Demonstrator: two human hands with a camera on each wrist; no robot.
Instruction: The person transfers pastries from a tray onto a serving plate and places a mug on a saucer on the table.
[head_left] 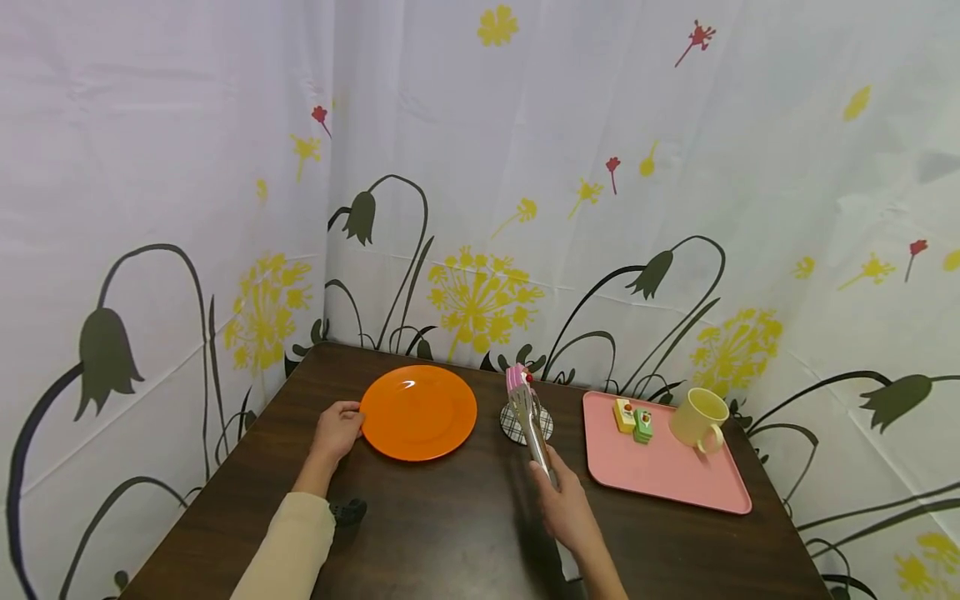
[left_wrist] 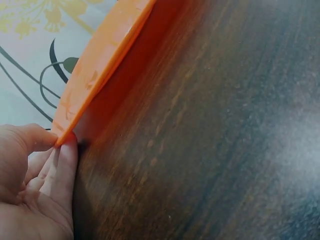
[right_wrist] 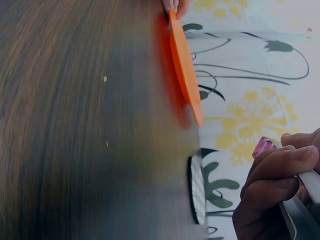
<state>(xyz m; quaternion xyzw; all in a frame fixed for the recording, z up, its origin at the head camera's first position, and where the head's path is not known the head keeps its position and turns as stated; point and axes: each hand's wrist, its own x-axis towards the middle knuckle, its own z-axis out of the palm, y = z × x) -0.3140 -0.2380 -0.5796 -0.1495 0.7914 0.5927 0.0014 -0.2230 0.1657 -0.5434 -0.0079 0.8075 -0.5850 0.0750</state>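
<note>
My left hand (head_left: pixel 339 429) pinches the left rim of an orange plate (head_left: pixel 418 412), thumb on top and fingers beneath, as the left wrist view shows. In my right hand (head_left: pixel 564 504) I grip metal tongs (head_left: pixel 534 433). Between the tips of the tongs is a pink toy cake slice (head_left: pixel 517 377) with a red berry on it, held up above a round checkered coaster (head_left: pixel 513 423). The right wrist view shows my right hand's fingers (right_wrist: pixel 270 175) curled round the tongs, with the pink slice partly hidden behind them.
On the right lies a pink tray (head_left: pixel 660 471). It bears a yellow cake slice (head_left: pixel 624 415), a green cake slice (head_left: pixel 642 425) and a pale yellow mug (head_left: pixel 699 417). A flowered curtain (head_left: pixel 480 208) hangs behind the dark wooden table (head_left: pixel 435 533).
</note>
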